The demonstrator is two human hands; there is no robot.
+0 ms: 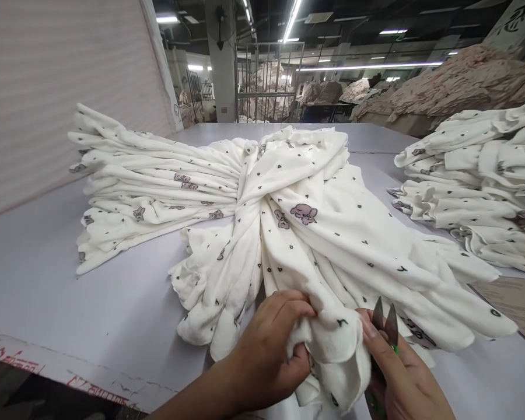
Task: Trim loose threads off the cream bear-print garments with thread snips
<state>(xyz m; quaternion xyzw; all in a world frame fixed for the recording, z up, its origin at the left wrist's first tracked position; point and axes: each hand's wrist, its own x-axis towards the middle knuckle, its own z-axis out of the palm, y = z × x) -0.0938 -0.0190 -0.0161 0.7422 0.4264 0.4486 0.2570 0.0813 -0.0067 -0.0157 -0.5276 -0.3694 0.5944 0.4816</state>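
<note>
White printed fabric [332, 227] with small dark marks and grey-pink animal figures lies twisted and bunched across the table. My left hand [277, 344] is closed on a gathered edge of this fabric at its near end. My right hand [398, 367] pinches the same edge a little to the right, between thumb and fingers. Thread snips [385, 324] with dark blades and a bit of green handle sit in my right hand too, blades pointing up and a little apart. Part of the handle is hidden by the fingers.
More folded white printed fabric [485, 186] is piled at the right. A brown cardboard piece [511, 306] lies at the right edge. A pale sheet [70, 87] hangs at the left. Beyond the table [126, 309] stand a metal cage [269, 96] and large fabric heaps [455, 84].
</note>
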